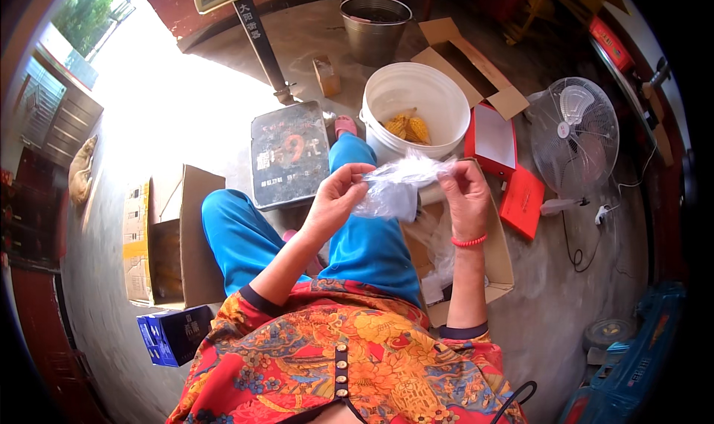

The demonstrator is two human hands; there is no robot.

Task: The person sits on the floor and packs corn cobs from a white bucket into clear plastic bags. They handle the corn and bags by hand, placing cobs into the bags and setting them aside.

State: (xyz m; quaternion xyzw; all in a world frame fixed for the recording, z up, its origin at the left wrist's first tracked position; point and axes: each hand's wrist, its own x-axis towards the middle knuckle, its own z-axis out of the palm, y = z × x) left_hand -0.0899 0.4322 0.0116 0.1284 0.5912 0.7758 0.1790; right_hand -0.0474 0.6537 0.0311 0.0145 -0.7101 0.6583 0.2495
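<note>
A crumpled clear plastic bag (390,187) is stretched between my two hands above my lap. My left hand (341,192) pinches its left end between thumb and fingers. At the other end my right hand (467,192), with a red coiled band on the wrist, grips the gathered plastic. Just beyond the bag stands a white plastic bucket (385,92) with yellow corn cobs (410,128) at its bottom. Below my right forearm sits an open cardboard box (502,268), partly hidden, with more clear plastic (438,251) inside.
A platform scale (290,150) stands ahead to the left. Beside my left knee are an open carton (203,240) and a blue box (178,335). Red boxes (521,201), a fan (574,139) and its cable lie right. A metal bucket (376,33) stands farther off; a dog (82,170) lies far left.
</note>
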